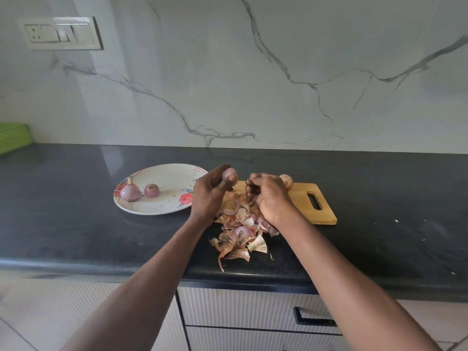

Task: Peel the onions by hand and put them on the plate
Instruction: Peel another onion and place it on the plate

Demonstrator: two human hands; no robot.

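Dark desk (76,224) under a marble wall. On my feed the left hand (211,192) grips an onion (229,174) in curled fingers above the peels (240,231). Right hand (269,197) is curled beside it; can't tell if it's pinching skin. Two peeled onions (140,191) sit on the plate (162,178), one more (287,180) on the board (321,211).

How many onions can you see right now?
4: two on the plate, at and; one in the left hand; one on the cutting board behind the right hand. Peels may hide more.
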